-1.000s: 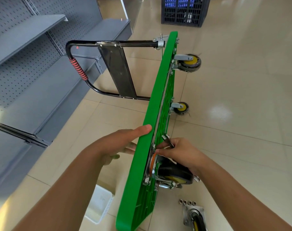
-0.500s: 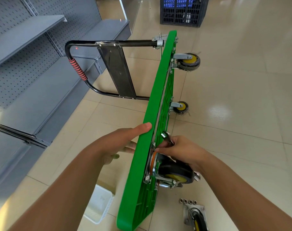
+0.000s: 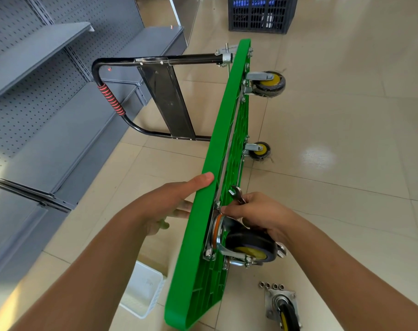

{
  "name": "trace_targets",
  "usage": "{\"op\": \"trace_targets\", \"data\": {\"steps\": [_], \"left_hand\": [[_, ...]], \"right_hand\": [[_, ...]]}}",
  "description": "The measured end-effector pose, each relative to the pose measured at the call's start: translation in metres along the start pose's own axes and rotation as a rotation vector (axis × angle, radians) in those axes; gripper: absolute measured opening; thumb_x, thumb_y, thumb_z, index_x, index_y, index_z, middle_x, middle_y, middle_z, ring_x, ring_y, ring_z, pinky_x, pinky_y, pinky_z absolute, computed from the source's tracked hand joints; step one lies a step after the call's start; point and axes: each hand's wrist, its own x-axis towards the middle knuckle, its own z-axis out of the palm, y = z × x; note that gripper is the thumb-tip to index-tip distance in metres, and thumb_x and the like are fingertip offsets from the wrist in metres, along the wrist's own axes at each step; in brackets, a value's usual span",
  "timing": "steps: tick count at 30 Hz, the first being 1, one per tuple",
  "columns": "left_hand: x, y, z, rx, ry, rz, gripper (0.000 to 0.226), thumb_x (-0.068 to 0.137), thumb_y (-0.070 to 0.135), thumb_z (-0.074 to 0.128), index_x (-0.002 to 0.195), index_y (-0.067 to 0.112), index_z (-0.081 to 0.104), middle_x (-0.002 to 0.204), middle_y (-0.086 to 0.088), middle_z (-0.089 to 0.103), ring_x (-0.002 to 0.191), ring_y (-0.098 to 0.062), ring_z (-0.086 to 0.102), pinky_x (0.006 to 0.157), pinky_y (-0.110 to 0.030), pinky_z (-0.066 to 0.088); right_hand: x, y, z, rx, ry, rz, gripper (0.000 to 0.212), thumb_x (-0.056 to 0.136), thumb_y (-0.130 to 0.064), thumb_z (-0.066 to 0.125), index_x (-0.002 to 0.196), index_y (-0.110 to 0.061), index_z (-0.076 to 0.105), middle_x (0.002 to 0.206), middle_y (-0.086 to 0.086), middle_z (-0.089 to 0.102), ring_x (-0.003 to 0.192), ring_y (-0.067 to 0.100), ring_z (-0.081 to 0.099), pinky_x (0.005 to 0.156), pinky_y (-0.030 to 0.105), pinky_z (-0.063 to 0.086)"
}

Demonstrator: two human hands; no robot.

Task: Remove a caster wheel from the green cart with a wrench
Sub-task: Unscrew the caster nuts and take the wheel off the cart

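On beige floor tiles, green cart stands edgewise beside grey shelving.

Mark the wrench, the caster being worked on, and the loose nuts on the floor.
wrench [image 3: 236, 194], head view, on its open-end shank above the right hand.
caster wheel [image 3: 251, 242], head view, on the black tyre.
nuts [image 3: 271, 286], head view, mid-row on the floor.
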Motion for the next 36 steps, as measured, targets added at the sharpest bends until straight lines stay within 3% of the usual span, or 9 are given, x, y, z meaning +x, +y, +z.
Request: {"op": "trace_targets", "data": {"steps": [4,9,15,20,22,27,31,36], "left_hand": [[0.001,-0.0009,0.0006,0.002,0.01,-0.002,0.062,0.053,0.094,0.056,0.092,0.05,0.077,0.104,0.005,0.079,0.106,-0.013,0.058,0.116,-0.071,0.013],[0.004,-0.0029,-0.0004,0.004,0.027,-0.002,0.078,0.044,0.097,0.059,0.099,0.046,0.076,0.108,0.003,0.078,0.104,-0.013,0.059,0.116,-0.072,0.013],[0.0013,-0.0011,0.001,-0.011,0.022,-0.004,0.069,0.051,0.094,0.058,0.097,0.045,0.075,0.102,0.005,0.079,0.103,-0.012,0.058,0.117,-0.071,0.01],[0.0012,-0.001,0.001,0.002,0.029,-0.014,0.077,0.05,0.095,0.059,0.103,0.042,0.076,0.105,0.003,0.078,0.106,-0.014,0.058,0.116,-0.071,0.01],[0.0016,-0.0014,0.0012,0.009,0.027,-0.017,0.079,0.05,0.094,0.056,0.105,0.041,0.075,0.107,0.003,0.078,0.109,-0.017,0.058,0.116,-0.071,0.01],[-0.0001,-0.0007,0.0024,-0.011,0.021,-0.012,0.067,0.053,0.096,0.06,0.094,0.046,0.077,0.103,0.004,0.079,0.11,-0.02,0.057,0.117,-0.071,0.009],[-0.0001,-0.0004,0.0019,-0.012,0.02,-0.015,0.067,0.05,0.095,0.059,0.095,0.048,0.076,0.105,0.004,0.078,0.11,-0.02,0.057,0.116,-0.072,0.009],[0.0007,-0.0003,0.0022,-0.002,0.023,-0.017,0.074,0.048,0.098,0.06,0.098,0.045,0.076,0.106,0.003,0.078,0.11,-0.019,0.057,0.117,-0.071,0.009]], "right_hand": [[0.001,0.0024,-0.001,0.028,-0.036,0.015,0.019,0.079,-0.031,0.083,0.078,-0.017,0.071,0.075,0.005,0.068,0.071,0.02,0.056,0.074,0.036,0.048],[0.0009,0.0036,-0.0009,0.042,-0.033,0.004,0.017,0.081,-0.028,0.082,0.075,-0.017,0.07,0.068,0.001,0.064,0.066,0.017,0.054,0.071,0.033,0.045],[0.0011,0.0042,-0.0017,0.065,-0.051,0.025,0.02,0.078,-0.03,0.085,0.078,-0.016,0.071,0.075,0.006,0.068,0.069,0.022,0.059,0.069,0.035,0.052],[0.0026,0.0054,0.0011,0.028,-0.023,0.014,0.029,0.078,-0.033,0.085,0.094,-0.011,0.073,0.096,0.015,0.075,0.082,0.027,0.067,0.086,0.044,0.058],[0.0022,0.0056,0.0017,0.021,-0.004,0.009,0.033,0.079,-0.035,0.084,0.097,-0.01,0.073,0.091,0.012,0.074,0.079,0.025,0.065,0.083,0.041,0.057],[0.0019,0.0067,0.0004,-0.018,0.02,-0.007,0.027,0.084,-0.039,0.079,0.083,-0.014,0.071,0.068,0.002,0.064,0.067,0.019,0.056,0.069,0.031,0.048],[0.0009,0.0048,-0.0021,0.003,-0.038,0.025,0.032,0.078,-0.036,0.084,0.093,-0.011,0.073,0.089,0.011,0.075,0.081,0.028,0.069,0.082,0.04,0.06],[-0.0035,0.0036,-0.0016,-0.032,-0.032,0.01,0.027,0.08,-0.038,0.082,0.087,-0.014,0.071,0.085,0.009,0.073,0.075,0.024,0.067,0.068,0.032,0.058]]}}
